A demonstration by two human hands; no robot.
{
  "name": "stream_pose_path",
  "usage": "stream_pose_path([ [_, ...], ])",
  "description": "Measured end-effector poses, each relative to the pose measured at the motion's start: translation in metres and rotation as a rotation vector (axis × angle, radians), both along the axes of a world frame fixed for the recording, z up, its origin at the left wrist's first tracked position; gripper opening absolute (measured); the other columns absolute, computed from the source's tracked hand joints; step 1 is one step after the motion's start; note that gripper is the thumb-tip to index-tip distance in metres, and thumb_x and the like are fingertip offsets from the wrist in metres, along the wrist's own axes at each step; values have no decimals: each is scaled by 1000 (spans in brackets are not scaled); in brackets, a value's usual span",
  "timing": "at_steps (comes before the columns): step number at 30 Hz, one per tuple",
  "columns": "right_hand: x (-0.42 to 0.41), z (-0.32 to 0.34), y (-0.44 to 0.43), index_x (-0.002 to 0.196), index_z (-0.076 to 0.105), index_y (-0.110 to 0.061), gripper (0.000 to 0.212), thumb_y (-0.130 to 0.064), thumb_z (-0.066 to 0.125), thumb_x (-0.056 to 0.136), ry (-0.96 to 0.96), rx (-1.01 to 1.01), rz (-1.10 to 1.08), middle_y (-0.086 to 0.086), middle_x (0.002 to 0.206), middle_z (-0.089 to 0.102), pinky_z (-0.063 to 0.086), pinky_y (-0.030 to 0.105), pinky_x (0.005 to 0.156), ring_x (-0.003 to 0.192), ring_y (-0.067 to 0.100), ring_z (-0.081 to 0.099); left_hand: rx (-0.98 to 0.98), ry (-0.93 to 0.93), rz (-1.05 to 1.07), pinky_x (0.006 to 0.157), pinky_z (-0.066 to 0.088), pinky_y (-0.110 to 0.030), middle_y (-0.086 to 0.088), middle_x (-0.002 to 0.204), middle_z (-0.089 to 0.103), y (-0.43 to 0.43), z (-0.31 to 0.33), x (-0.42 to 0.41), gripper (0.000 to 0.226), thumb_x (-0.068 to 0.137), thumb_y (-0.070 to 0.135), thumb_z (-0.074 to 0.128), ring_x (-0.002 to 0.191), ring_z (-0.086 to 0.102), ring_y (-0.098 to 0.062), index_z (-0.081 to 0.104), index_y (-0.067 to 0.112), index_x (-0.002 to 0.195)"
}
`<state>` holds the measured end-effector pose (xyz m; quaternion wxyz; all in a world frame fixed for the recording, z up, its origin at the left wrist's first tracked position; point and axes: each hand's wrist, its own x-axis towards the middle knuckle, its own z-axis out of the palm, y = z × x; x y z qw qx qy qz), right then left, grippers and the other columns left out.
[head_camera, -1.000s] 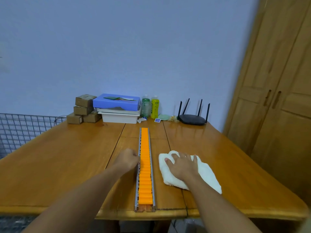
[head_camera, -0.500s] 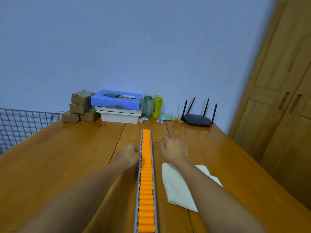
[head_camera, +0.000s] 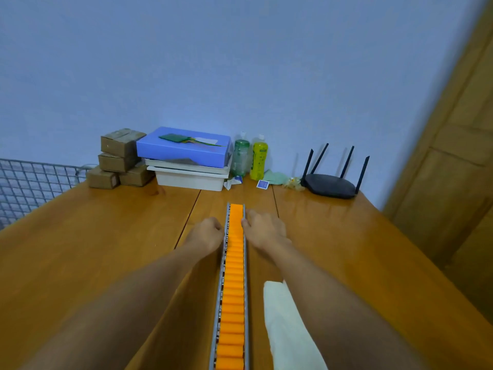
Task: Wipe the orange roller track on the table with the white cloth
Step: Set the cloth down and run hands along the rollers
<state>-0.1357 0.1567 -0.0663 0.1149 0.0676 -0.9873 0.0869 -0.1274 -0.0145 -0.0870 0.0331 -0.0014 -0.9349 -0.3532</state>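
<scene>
The orange roller track [head_camera: 234, 284] runs in a grey metal channel down the middle of the wooden table [head_camera: 106, 249], from mid-table to the bottom edge of the view. My left hand [head_camera: 206, 233] is curled against the channel's left rail near the far end. My right hand [head_camera: 264, 229] presses against the right rail opposite it, fingers at the rail's edge. The white cloth [head_camera: 285, 324] lies on the table right of the track, partly hidden under my right forearm; neither hand touches it.
Along the back wall stand brown cartons [head_camera: 120, 158], a blue box on white trays [head_camera: 186, 158], a green bottle [head_camera: 241, 157], a yellow bottle [head_camera: 259, 157] and a black router [head_camera: 332, 181]. A wire grid [head_camera: 29, 188] is at left, a wooden cabinet [head_camera: 453, 169] at right.
My right hand left the cloth and moved forward to the track's right rail near its far end. My left hand slid forward along the left rail. The camera leaned closer.
</scene>
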Motion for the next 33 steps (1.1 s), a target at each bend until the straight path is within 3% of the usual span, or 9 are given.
stream_pose_path([
  [4,-34,-13,-7,142,48,-17,49,-45,33,105,-37,-34,2,12,123,65,49,39,79,109,31,60,31,-21,7,72,59,-35,-1,91,67,3,-7,-24,26,100,25,57,81,67,-18,58,19,126],
  [7,-52,-20,-13,146,43,-17,52,-47,32,105,-71,-39,7,14,131,60,49,44,89,118,34,56,68,-23,23,65,56,-33,-4,89,68,5,-12,-45,28,101,27,55,74,68,-19,56,19,128],
  [15,-85,-27,-19,137,53,-15,52,-49,30,105,-49,-29,-31,11,132,49,44,45,91,120,32,50,177,-66,9,53,47,-30,-6,80,70,4,-24,-67,21,98,25,58,57,62,-17,61,22,119],
  [22,-105,-34,-23,143,49,-17,57,-53,26,104,-145,-53,-73,13,138,46,42,47,97,127,31,45,188,-92,-3,49,42,-27,-2,78,71,2,-26,-69,22,97,30,59,52,58,-13,63,26,118],
  [25,-109,-37,-22,146,46,-18,59,-54,24,104,-173,-62,-73,14,142,46,41,48,100,130,32,44,177,-97,-12,49,44,-29,-2,78,71,1,-26,-70,29,96,32,59,52,58,-13,60,26,124],
  [29,-111,-38,-12,143,48,-18,55,-50,23,105,-184,-95,-72,13,139,52,43,47,98,126,32,48,114,-120,-67,43,48,-28,-6,84,70,3,-14,-79,49,97,31,57,56,63,-16,42,31,143],
  [33,-112,-36,6,136,54,-19,53,-49,22,105,-153,-134,-92,12,133,58,46,44,94,120,31,53,-20,-72,-102,49,53,-30,-4,87,68,14,-2,-97,50,104,33,45,61,63,-15,35,33,153],
])
